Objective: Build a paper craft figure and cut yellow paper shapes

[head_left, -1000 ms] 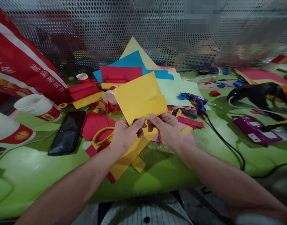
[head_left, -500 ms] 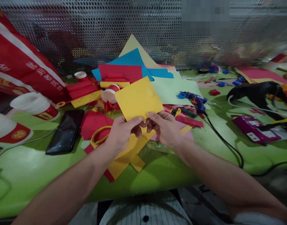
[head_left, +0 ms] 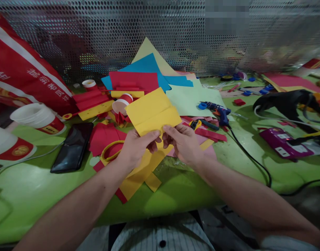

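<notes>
Between my two hands is a yellow sheet of paper [head_left: 153, 109], tilted up above the table, with a crease line running across it. My left hand [head_left: 140, 148] pinches its near edge with the thumb on top. Close beside it, my right hand [head_left: 182, 141] pinches the same edge, thumb also on top; the fingers beneath are partly hidden. Under the hands lie yellow paper pieces [head_left: 139, 177]. Left of my left hand are yellow-handled scissors [head_left: 105, 153], partly covered, and red paper pieces [head_left: 99, 137].
On the green table [head_left: 183, 195], a black phone [head_left: 72, 148] and paper cups [head_left: 36, 116] stand left. Rightward lie a blue glue gun [head_left: 221, 113] with its cord and a purple power strip [head_left: 282, 144]. Coloured sheets [head_left: 193, 99] lie behind, before a perforated metal panel [head_left: 102, 38].
A crease now shows across the yellow paper, which was flat and smooth before. Its far edge has dipped slightly. Both hands keep their grip in nearly the same place.
</notes>
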A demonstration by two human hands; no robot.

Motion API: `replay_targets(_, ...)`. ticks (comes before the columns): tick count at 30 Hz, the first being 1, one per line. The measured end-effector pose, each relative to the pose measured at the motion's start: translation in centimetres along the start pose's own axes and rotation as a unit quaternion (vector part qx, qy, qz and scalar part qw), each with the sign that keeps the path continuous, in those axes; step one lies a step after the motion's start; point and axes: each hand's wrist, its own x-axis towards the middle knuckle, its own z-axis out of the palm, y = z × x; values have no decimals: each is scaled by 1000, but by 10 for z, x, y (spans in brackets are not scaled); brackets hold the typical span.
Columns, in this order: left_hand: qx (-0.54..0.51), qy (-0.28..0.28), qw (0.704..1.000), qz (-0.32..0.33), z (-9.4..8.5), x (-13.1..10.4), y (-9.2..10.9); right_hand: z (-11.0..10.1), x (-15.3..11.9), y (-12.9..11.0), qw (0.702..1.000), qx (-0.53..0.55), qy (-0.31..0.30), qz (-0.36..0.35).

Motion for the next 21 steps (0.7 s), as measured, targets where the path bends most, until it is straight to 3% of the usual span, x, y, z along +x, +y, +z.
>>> replay_targets(11,-12,14,1000,15,2,0,0,-6,5,8,1000,21,-18,-10)
replay_targets(16,-17,36,999,30,3,0,0,-7,3,4,991,-23,50,-119)
replay_targets(19,-11,56,998,33,5,-1,-1,-6,-1,0,975,-102,40,-193)
replay_targets(21,-8,56,998,31,6,-2,-1,-5,-2,0,968,-140,33,-205)
